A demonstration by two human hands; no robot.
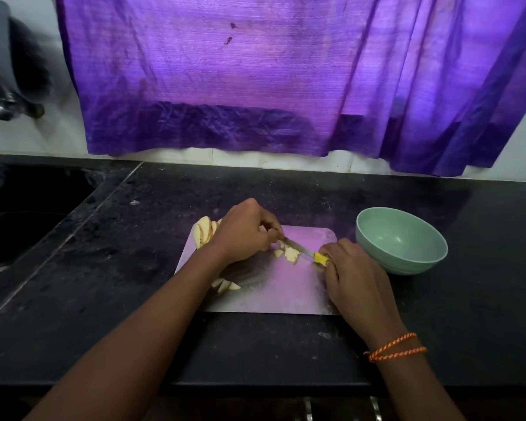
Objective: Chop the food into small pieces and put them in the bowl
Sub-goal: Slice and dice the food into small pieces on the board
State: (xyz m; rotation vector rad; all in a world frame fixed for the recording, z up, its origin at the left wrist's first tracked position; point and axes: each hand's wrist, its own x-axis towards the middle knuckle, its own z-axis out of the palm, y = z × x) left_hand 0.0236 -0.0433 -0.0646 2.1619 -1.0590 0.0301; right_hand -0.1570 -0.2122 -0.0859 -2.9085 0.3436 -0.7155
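A pale cutting board (pixel 286 293) lies on the black counter. My right hand (pixel 353 275) grips a knife (pixel 298 247) by its yellow handle, the blade pointing left across the board. My left hand (pixel 243 235) pinches a pale food slice under the blade tip, and small cut pieces (pixel 287 254) lie beside the blade. A stack of uncut slices (pixel 204 232) sits at the board's far left corner, and more slices (pixel 225 285) lie under my left forearm. A light green bowl (pixel 407 256) stands to the right of the board; nothing shows inside it.
A dark sink (pixel 22 226) is set into the counter at the left. A purple curtain (pixel 255 74) hangs over the white wall behind. The counter's front edge (pixel 255 387) runs below my arms. A dark blurred object (pixel 12 80) hangs at the upper left.
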